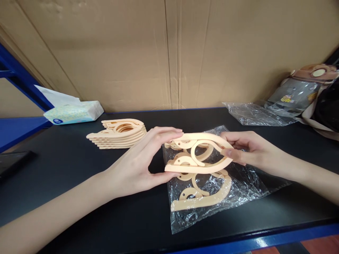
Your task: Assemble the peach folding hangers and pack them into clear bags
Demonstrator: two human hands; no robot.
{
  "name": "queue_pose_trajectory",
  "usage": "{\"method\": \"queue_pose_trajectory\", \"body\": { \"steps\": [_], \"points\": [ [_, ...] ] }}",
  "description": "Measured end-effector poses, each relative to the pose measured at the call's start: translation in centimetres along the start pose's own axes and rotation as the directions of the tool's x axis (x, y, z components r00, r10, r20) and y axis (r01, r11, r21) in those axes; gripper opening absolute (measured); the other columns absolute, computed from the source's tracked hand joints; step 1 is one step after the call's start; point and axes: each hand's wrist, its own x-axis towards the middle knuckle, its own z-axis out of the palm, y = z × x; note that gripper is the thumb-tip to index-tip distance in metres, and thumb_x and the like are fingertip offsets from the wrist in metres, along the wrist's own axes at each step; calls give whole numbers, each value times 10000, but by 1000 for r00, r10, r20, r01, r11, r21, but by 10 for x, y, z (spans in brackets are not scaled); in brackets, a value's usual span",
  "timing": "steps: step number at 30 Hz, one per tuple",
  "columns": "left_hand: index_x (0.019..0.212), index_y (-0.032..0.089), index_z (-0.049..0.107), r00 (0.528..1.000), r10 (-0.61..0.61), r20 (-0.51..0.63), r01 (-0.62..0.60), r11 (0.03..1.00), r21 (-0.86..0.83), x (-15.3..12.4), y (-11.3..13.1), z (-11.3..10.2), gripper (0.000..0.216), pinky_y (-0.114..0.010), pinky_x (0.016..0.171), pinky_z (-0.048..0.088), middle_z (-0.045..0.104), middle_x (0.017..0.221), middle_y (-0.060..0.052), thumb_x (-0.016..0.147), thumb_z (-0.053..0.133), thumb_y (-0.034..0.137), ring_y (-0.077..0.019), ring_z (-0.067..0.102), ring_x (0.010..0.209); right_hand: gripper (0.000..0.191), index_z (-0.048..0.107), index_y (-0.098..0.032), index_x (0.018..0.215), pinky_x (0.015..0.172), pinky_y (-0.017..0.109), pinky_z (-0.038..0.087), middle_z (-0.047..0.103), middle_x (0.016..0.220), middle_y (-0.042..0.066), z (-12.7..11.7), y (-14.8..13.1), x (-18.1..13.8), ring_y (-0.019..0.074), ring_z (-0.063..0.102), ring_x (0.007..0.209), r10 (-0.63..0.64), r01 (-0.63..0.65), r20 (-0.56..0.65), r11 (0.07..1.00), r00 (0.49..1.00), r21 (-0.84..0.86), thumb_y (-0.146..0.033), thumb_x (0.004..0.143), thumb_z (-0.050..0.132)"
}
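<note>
Between both hands is a beige plastic folding hanger (208, 170), folded up and held just above a clear plastic bag (182, 220). My left hand (143, 160) grips its two arm ends, thumb below and fingers above. The rounded right end is pinched between the thumb and fingers of my right hand (245, 150). Inside the bag lie more folded hangers (202, 201), partly covered by the one I hold. A neat stack of several folded hangers (119, 135) sits to the left, behind my left wrist.
At the back left of the black table (127, 225) lies a tissue pack (75, 113). Toward the back right are another clear bag (254, 114) and a transparent water bottle (293, 93) with a strap. A dark flat object (16, 162) rests at the left edge. Cardboard (119, 53) stands behind.
</note>
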Motion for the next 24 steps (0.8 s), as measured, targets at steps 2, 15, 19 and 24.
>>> {"method": "queue_pose_trajectory", "body": {
  "steps": [2, 15, 19, 24],
  "points": [
    [1367, 186, 388, 1000, -13, -8, 13, 1000, 14, 0, 0, 0, 659, -292, 1053, 439, 520, 1357, -81, 815, 737, 272, -184, 500, 1225, 300, 592, -177, 743, 530, 218, 396, 503, 701, -22, 0, 2, 0, 93, 465, 607, -9, 9, -20, 999, 1000, -44, -425, 911, 571],
    [1305, 163, 424, 996, -25, -83, 32, 996, 85, 2, 20, 10, 529, -309, 1036, 430, 543, 1319, -95, 860, 684, 279, -185, 518, 1217, 786, 250, -164, 1511, 924, 375, 528, 466, 1385, 152, 16, -1, -11, 264, 523, 1218, -444, 325, 43, 583, 895, -744, -435, 877, 628],
    [1300, 165, 425, 996, -12, -93, 22, 994, 104, 3, 20, 11, 519, -328, 1024, 438, 545, 1320, -98, 861, 680, 276, -194, 526, 1213, 718, 321, -149, 1466, 969, 416, 494, 499, 1372, 163, 20, -1, -10, 277, 523, 1221, -523, 359, 59, 494, 850, -792, -391, 872, 642],
    [1423, 234, 310, 996, -79, -41, 81, 995, 50, 4, 19, 9, 748, -396, 1065, 427, 486, 1421, -92, 814, 726, 360, -246, 474, 1297, 753, 281, -239, 1484, 986, 479, 469, 507, 1394, 132, 9, -7, -9, 319, 519, 1222, -489, 358, 59, 547, 870, -757, -384, 844, 651]
  ]
}}
